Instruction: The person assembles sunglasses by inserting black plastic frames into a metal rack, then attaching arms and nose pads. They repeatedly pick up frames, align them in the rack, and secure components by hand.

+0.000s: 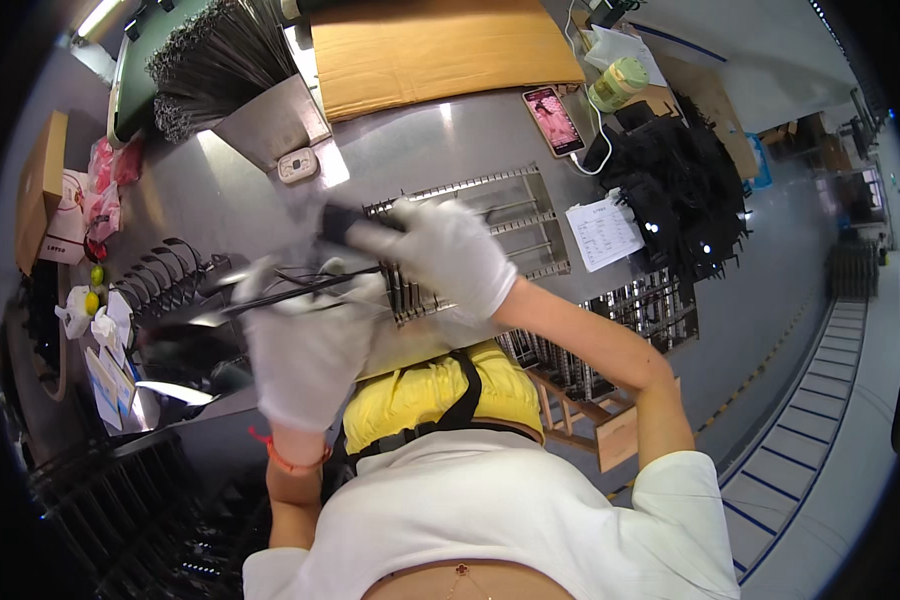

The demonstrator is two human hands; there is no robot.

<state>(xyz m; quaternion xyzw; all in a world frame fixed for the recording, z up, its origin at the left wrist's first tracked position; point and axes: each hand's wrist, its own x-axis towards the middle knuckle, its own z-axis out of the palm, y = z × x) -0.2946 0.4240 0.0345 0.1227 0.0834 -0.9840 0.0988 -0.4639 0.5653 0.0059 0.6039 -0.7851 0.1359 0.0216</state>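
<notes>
Both my hands wear white gloves, blurred by motion. My left hand (310, 345) is closed on a few thin dark strips (310, 287), which lie across its fingers above the near edge of the metal table. My right hand (450, 255) pinches a short black piece (341, 222), too smeared to tell its kind. It is over the left part of a metal rack (510, 215) with toothed rails, where several dark strips (402, 295) sit side by side. Left of my left hand, a row of curved black pieces (165, 272) stands on the table.
A metal holder (270, 125) with a bundle of thin black strips stands at the back left, beside brown cardboard (445, 50). A phone (553, 120) on a cable, a paper sheet (605, 232) and a heap of black parts (670, 180) lie to the right. A yellow cushion (440, 395) touches the table's front edge.
</notes>
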